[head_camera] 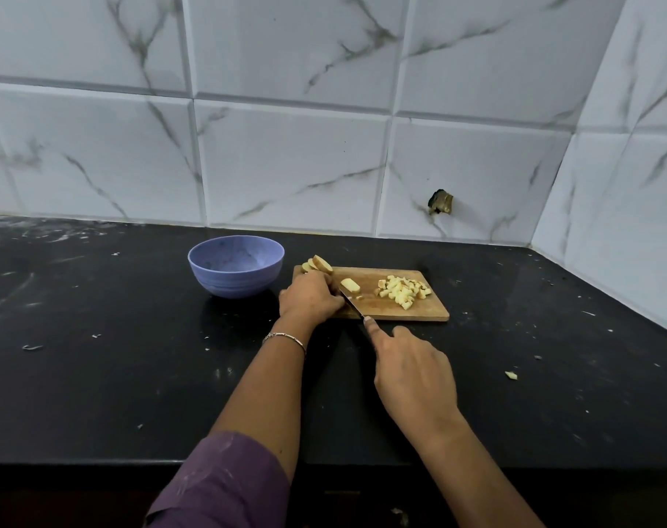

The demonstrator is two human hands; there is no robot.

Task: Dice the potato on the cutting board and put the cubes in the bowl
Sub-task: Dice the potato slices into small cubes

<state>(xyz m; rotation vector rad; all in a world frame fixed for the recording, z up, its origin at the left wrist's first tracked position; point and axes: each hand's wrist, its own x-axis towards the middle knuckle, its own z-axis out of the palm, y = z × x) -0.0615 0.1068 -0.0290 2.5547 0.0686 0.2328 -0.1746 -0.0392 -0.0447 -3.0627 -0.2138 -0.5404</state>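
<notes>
Potato is diced at a black table (95,375). The right hand (412,371) grasps a knife (351,303), forefinger laid along its spine. The left hand (311,297) lies curled on the cutting board (412,315), knuckles just beside the blade; what it pins, if anything, is hidden. The likeliest mishap is the edge nicking those fingers, so close do they sit. Cubes could also tumble off the board's 3 o'clock end, where one stray bit (511,375) already lies on the table at 4 o'clock. Counted: one knife, one board and one empty lilac bowl (236,265) at the board's 9 o'clock. One heap of cubes (402,292), roughly twenty, lies toward 3 o'clock. Two or three slices (320,263) sit at the 11 o'clock corner, one chunk (350,285) beside the blade.
</notes>
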